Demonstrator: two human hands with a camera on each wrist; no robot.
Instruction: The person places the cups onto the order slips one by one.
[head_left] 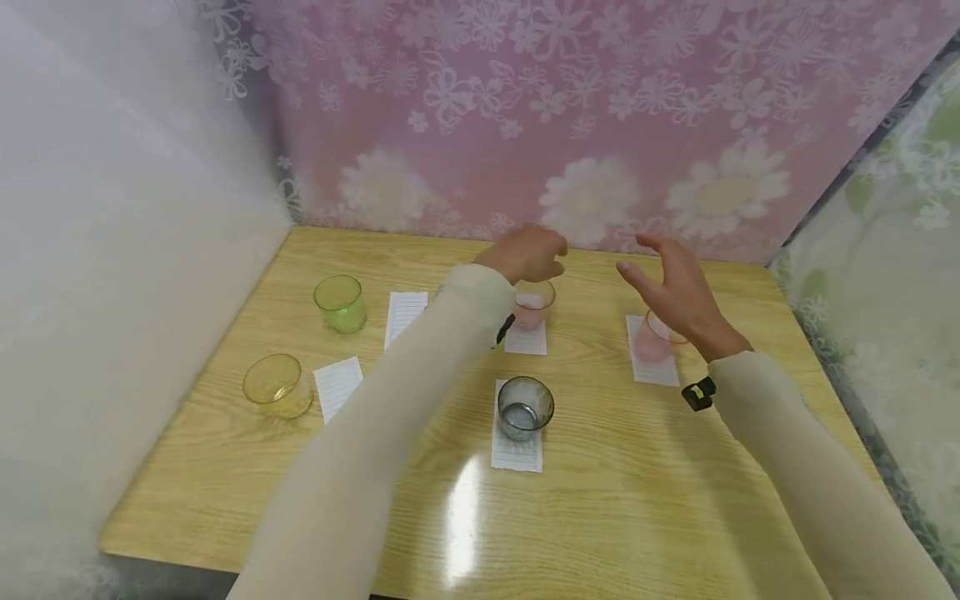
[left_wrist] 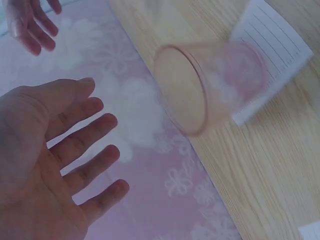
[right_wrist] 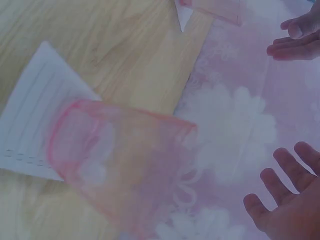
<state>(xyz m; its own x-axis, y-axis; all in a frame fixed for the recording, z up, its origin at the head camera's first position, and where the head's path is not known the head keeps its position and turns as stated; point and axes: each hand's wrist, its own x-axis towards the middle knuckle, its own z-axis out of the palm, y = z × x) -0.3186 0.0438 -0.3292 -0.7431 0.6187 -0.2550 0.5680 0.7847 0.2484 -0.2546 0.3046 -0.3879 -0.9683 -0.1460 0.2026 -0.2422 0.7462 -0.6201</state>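
Note:
Two pink glasses stand on lined paper slips. My left hand (head_left: 525, 252) is raised above the middle pink glass (head_left: 534, 304), fingers apart and holding nothing; in the left wrist view the hand (left_wrist: 65, 150) is beside that glass (left_wrist: 225, 80). Over the right pink glass (head_left: 654, 340) is my right hand (head_left: 678, 287), thumb and fingers spread and empty. The right wrist view has this hand (right_wrist: 290, 195) away from the glass (right_wrist: 120, 155), without contact. A grey glass (head_left: 523, 410) rests on another slip (head_left: 517, 457) nearer the front.
At the left of the wooden table (head_left: 600, 517) stand a green glass (head_left: 341, 305) and a yellow glass (head_left: 277, 387). Paper slips (head_left: 339, 385) lie near them, one partly behind my left sleeve. A pink floral curtain (head_left: 465, 150) hangs along the back edge.

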